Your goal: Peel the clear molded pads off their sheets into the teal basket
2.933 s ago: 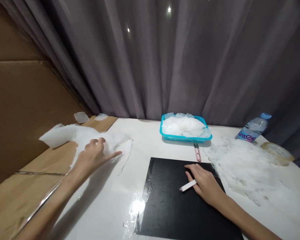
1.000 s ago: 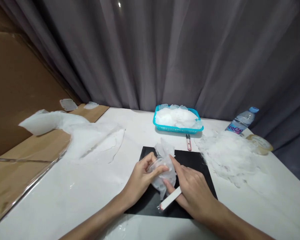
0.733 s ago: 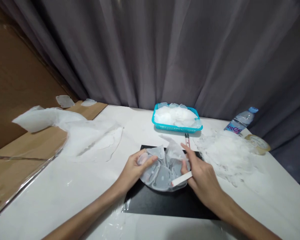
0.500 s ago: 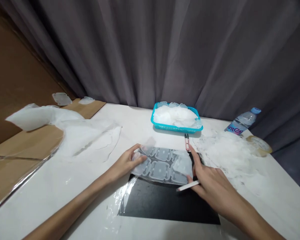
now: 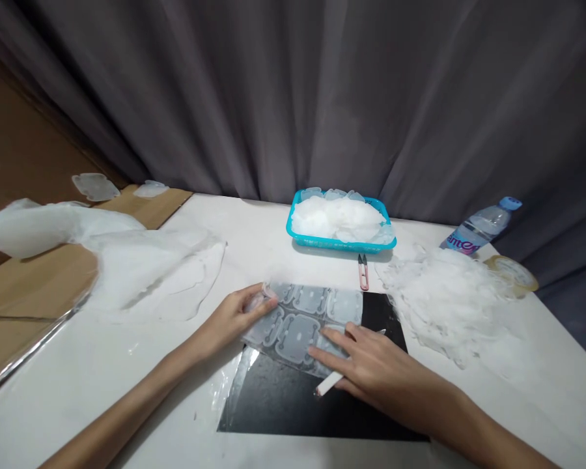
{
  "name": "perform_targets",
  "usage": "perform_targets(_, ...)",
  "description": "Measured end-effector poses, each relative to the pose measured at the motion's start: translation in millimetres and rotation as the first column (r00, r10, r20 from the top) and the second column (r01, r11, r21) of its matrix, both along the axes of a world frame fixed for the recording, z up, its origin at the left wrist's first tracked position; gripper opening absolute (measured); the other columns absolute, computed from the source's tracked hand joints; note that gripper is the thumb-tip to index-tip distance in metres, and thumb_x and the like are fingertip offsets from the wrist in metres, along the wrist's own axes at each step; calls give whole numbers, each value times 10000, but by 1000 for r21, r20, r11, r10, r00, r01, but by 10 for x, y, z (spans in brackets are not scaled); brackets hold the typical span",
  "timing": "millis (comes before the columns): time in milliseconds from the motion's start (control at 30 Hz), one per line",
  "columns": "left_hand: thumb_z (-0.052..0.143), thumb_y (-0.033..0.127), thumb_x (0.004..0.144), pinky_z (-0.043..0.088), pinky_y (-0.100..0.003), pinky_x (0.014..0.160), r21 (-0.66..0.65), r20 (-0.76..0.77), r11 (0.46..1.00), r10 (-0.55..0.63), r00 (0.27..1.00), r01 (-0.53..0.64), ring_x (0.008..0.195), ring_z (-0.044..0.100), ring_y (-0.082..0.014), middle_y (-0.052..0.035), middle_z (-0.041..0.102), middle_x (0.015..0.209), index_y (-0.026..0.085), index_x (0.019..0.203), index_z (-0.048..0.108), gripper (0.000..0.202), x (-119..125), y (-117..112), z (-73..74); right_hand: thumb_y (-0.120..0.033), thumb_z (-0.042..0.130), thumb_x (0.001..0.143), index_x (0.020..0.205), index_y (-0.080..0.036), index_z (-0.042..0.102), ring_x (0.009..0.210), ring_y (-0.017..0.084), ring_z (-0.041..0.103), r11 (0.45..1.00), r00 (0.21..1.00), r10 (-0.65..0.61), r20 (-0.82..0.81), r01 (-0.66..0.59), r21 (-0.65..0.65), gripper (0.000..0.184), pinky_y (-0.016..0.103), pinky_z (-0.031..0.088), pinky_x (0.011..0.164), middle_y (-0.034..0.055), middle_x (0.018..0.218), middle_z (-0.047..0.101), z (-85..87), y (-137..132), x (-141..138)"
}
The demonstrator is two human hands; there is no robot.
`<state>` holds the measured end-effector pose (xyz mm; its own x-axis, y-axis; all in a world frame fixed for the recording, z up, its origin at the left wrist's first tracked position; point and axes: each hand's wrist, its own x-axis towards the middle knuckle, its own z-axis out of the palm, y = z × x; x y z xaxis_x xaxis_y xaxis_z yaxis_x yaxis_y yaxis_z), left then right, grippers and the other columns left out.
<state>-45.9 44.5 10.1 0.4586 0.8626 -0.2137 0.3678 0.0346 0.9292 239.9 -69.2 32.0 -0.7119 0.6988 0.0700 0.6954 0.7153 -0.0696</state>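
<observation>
A translucent plastic sheet (image 5: 297, 337) with several moulded squarish shapes lies over a black mat (image 5: 293, 404). My left hand (image 5: 241, 309) pinches its left edge, thumb on top. Across the sheet's right part rests my right hand (image 5: 366, 355), its index and middle fingers stretched over the moulded shapes. A slim white stick-like tool (image 5: 329, 383) with a dark tip is tucked under those fingers, pointing down and left; its kind I cannot make out. Beyond the sheet lie pink-handled thread snips (image 5: 363, 272), touched by neither hand.
A turquoise basket (image 5: 342, 246) of white fluffy material stands at the back. White fibre scraps (image 5: 454, 306), a tape roll (image 5: 512, 273) and a water bottle (image 5: 483, 228) are at right. Thin white sheeting (image 5: 146, 267) spreads over cardboard (image 5: 78, 280) at left.
My right hand has moved left from the sheet's right edge onto its face, carrying the white tool. A loose whitish piece at the sheet's right end no longer shows. The view has shifted slightly.
</observation>
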Motion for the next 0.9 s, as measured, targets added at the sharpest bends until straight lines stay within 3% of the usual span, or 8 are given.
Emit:
perform_targets(167,634,539,940,528,-271,659,33,-47,998,62,997,-60,781,662,-213,-38,705,856,194,941,694,350,5,-46,29,-207,680,934,1259,-208,579,1149,260,674,996,997,-76,-15,77,43,340,345,543,935,110,1301,674,-33,-4,35)
perform_targets(300,730,549,840,473,-224,531,-52,4,983,177,984,-177,630,618,-172,1,629,706,187,845,642,373,-19,-13,52,-177,623,942,1111,-200,585,838,176,691,973,980,-187,71,175,151,174,254,476,656,107,1188,684,-100,-69,189)
perform_targets(433,828,494,749,517,-237,532,-253,93,926,312,946,-280,659,704,-214,0,710,802,269,1180,616,530,-50,-13,197,-198,490,1009,995,-204,569,497,74,487,950,973,-216,85,189,250,80,280,284,450,68,1074,672,-129,-159,305)
perform_targets(567,841,443,757,568,-247,594,-314,174,873,439,882,-373,739,730,-226,14,720,826,411,1471,490,797,-74,-30,384,-174,399,1040,973,-211,553,464,79,478,943,985,-167,35,149,299,171,308,245,429,45,1003,681,89,-159,284)
perform_targets(667,825,360,746,558,-210,585,-365,324,861,476,818,-356,730,679,-187,-17,723,857,298,1206,734,473,-135,-12,456,-188,426,1059,854,-224,515,488,101,550,937,979,-181,-90,200,286,227,301,272,458,-17,735,630,343,-128,249)
perform_targets(733,787,317,717,563,-213,590,-367,428,863,488,760,-348,754,655,-173,-61,742,1042,208,967,798,273,-208,15,496,-221,435,1073,806,-229,492,473,98,555,949,945,-233,-231,273,158,273,278,296,469,-49,626,580,476,-136,256)
perform_targets(800,754,302,679,564,-226,602,-292,491,889,456,742,-353,857,668,-204,-81,716,1236,190,933,805,282,-292,56,552,-256,412,1087,843,-230,515,479,90,567,941,868,-340,-362,316,-124,266,235,351,485,-59,617,606,557,-172,280)
perform_targets(900,751,323,704,533,-236,599,-87,447,933,350,823,-350,1066,673,-290,-88,710,1292,232,1089,787,397,-359,160,667,-277,391,1090,1008,-251,554,574,102,651,788,730,-534,-427,245,-565,184,188,458,567,-61,662,691,610,-235,286)
